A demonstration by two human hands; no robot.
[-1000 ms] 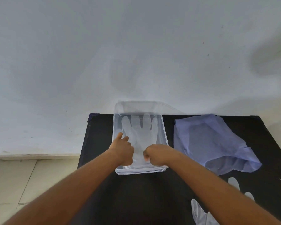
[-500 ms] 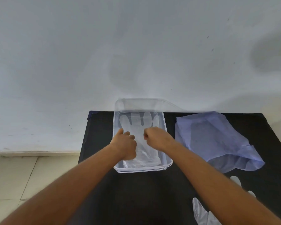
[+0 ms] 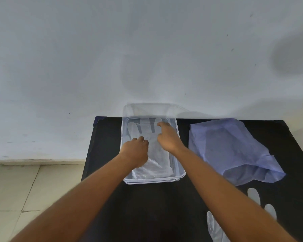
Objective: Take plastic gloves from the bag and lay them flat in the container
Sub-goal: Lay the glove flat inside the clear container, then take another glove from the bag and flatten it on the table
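We press our curled left hand [image 3: 136, 151] and right hand [image 3: 168, 137] on the plastic glove [image 3: 156, 159] inside the clear container [image 3: 180, 173]; whether either pinches it, we cannot tell.

Soft, even daylight; faint shadows on the wall [image 3: 147, 49]; slight wide-angle edge distortion.

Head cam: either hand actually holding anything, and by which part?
No clear grip. Both hands, left and right, rest on the plastic glove lying in the clear container; whether any fingers pinch it cannot be told.
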